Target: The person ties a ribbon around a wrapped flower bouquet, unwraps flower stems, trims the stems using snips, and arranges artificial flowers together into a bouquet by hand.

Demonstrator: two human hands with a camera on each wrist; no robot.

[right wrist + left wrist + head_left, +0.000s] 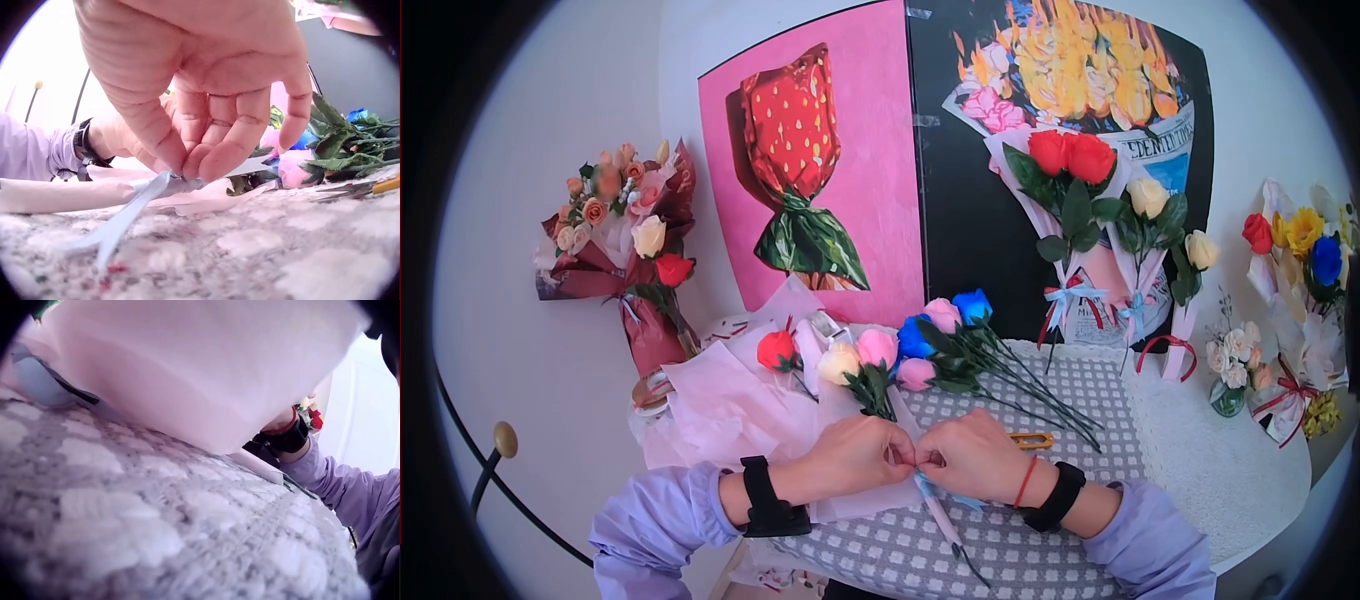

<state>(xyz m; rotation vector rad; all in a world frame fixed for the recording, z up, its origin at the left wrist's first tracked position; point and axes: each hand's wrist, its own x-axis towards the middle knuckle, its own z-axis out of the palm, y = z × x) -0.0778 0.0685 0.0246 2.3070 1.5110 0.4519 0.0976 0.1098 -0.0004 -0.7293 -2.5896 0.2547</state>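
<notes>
My left hand (855,455) and right hand (975,455) meet fingertip to fingertip over a small rose bouquet wrapped in pale pink paper. Between thumb and fingers, the right hand pinches a light blue ribbon (134,209) at the wrapped stem (69,195); its forked tail hangs toward the tablecloth. Curled fingers of the left hand pinch at the same spot, partly hidden behind the right hand in the right wrist view. Above the hands show a cream rose (839,363) and a pink rose (877,347). Pink wrapping paper (206,369) fills much of the left wrist view.
Loose blue roses (973,306) and pink ones lie with long green stems to the right. Yellow-handled scissors (1032,440) rest beyond my right hand. A red rose (777,351) and pink paper sheets (720,400) lie left. Wrapped bouquets (1070,220) stand along the back.
</notes>
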